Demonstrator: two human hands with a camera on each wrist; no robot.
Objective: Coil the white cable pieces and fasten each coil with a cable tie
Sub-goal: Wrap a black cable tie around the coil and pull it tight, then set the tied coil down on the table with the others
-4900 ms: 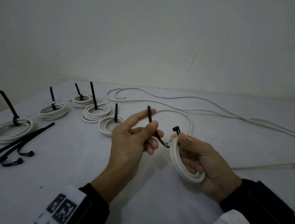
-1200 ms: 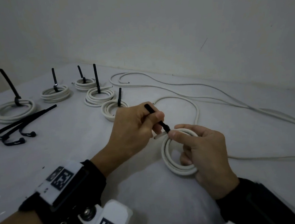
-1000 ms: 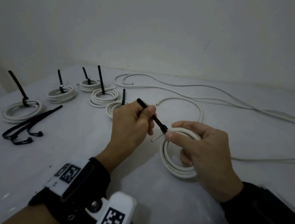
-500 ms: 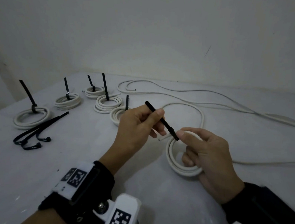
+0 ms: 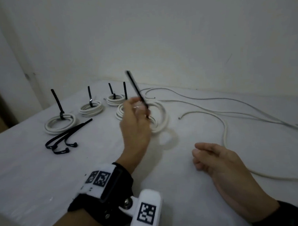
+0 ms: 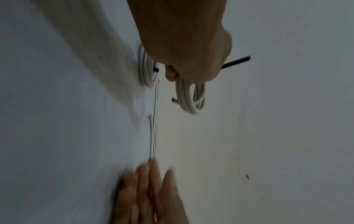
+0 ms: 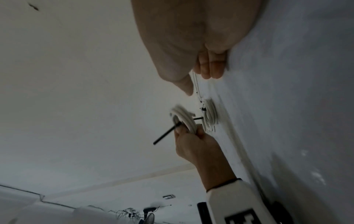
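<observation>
Half a second ago both hands worked together on one coil near the front of the counter point(image 5: 33, 175): the right steadied the ring while the left pulled the tie through. Now the right hand point(image 5: 218, 162) has let go and rests apart on the counter, fingers loosely curled and holding nothing. The left hand point(image 5: 136, 121) has carried the tied coil point(image 5: 160, 119) away toward the back edge, fingers curled round it with the tie tail point(image 5: 136, 89) passing between them.

That reads as this coil being fastened and on its way to join the finished coils point(image 5: 59, 121) lined up along the back left of the counter. Loose cable point(image 5: 224, 130) lies on the right side, and spare ties point(image 5: 64, 139) lie near the left edge, so more pieces probably remain.

The coil is held off the counter, roughly on edge, just above a finished one. The tie's long axis runs steeply up, its free tip leaning toward the back left corner, its lower end at the coil. The right wrist view shows the same tail sticking out past the left hand's fingers.
</observation>
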